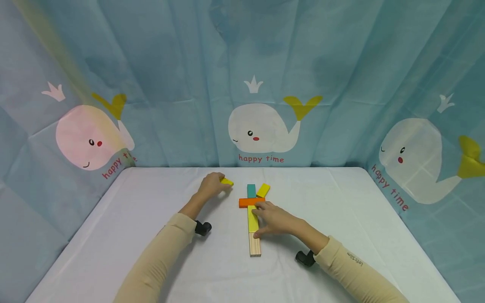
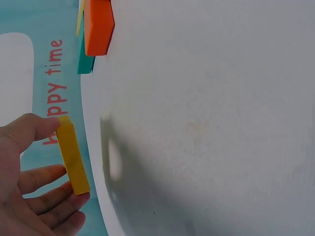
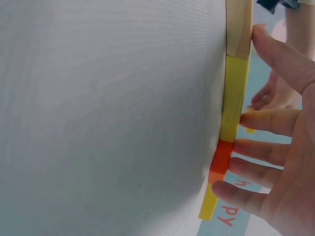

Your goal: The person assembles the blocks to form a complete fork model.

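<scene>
My left hand (image 1: 212, 185) pinches a yellow block (image 2: 74, 157) between thumb and fingertips, over the back of the table, left of the other blocks. Those lie flat in a figure: a plain wood block (image 1: 255, 246) nearest me, a yellow block (image 1: 252, 221) end to end with it, and an orange block (image 1: 245, 203) crosswise beyond. Behind the orange one are a teal block (image 1: 251, 190) and another yellow block (image 1: 263, 190) set at a slant. My right hand (image 3: 295, 157) is spread along the figure's right side, its fingertips right at the wood, yellow and orange blocks.
A white cloth covers the table (image 1: 333, 219). Behind and at both sides hangs a blue curtain (image 1: 170, 84) with printed whales, close to the table's back edge. A black wrist device (image 1: 203, 228) is on the left wrist, another black device (image 1: 305, 258) on the right.
</scene>
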A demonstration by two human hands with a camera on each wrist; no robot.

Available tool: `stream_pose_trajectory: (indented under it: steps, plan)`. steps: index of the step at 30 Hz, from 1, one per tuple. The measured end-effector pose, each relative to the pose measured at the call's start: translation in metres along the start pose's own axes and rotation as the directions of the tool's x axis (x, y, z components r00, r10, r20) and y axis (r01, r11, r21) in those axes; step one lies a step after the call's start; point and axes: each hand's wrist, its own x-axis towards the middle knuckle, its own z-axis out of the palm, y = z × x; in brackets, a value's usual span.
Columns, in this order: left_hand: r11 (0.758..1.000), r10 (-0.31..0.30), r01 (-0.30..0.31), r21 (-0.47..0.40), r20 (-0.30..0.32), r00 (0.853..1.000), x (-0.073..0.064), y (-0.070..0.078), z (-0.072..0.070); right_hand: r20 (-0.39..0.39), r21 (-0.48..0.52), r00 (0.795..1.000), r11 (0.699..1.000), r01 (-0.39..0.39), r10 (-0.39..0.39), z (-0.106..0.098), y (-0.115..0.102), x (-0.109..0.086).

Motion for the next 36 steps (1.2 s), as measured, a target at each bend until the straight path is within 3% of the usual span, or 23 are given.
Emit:
stream_pose_trajectory:
  steps: [18, 36]
  plan:
    - [0.998, 0.069, -0.069, -0.013, 0.019, 0.997, -0.003, 0.013, 0.013, 0.001, -0.001, 1.0, 1.0, -0.002, 0.002, 0.001, 0.001, 0.001]
    - [1.0, 0.021, -0.02, -0.022, 0.053, 0.998, -0.005, 0.023, 0.024, 0.008, -0.008, 1.0, 1.0, -0.008, 0.008, 0.001, 0.0, 0.0]
